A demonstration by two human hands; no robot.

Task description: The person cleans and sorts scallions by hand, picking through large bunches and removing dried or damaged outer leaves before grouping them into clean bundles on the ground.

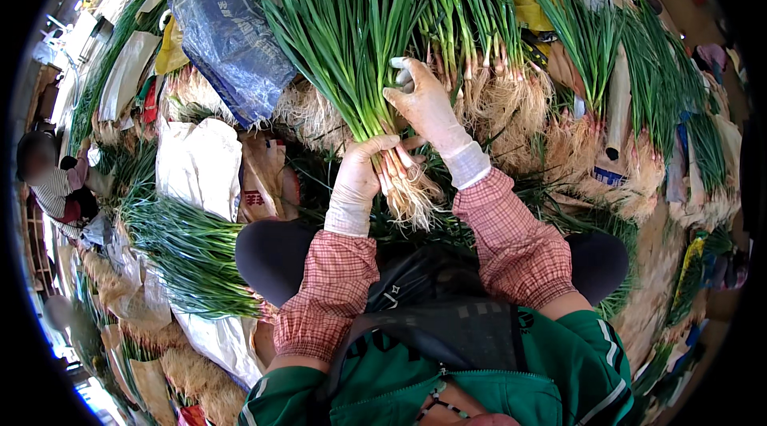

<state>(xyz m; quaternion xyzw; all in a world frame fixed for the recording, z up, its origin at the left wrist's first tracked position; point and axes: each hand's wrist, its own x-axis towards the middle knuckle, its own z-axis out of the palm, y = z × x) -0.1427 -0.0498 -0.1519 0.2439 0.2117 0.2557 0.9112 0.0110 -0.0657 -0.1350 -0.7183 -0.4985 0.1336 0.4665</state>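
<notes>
A bunch of green garlic point(371, 110), with long green leaves, pale pinkish stem ends and hanging roots, is held upright in front of me. My left hand point(357, 180), in a pale glove, is wrapped around its stems just above the roots. Beside the stalks, my right hand point(427, 105) is gloved too, with thumb and forefinger apart in a curve at the bunch's right edge. The other right fingers are partly hidden.
Beyond my hands lies a heap of green garlic point(471, 18) with thick roots. A blue plastic sheet point(228, 42) covers part of the pile. More garlic leaves point(188, 254) lie at my left by a white sack point(200, 161). Another person point(60, 186) sits at the far left.
</notes>
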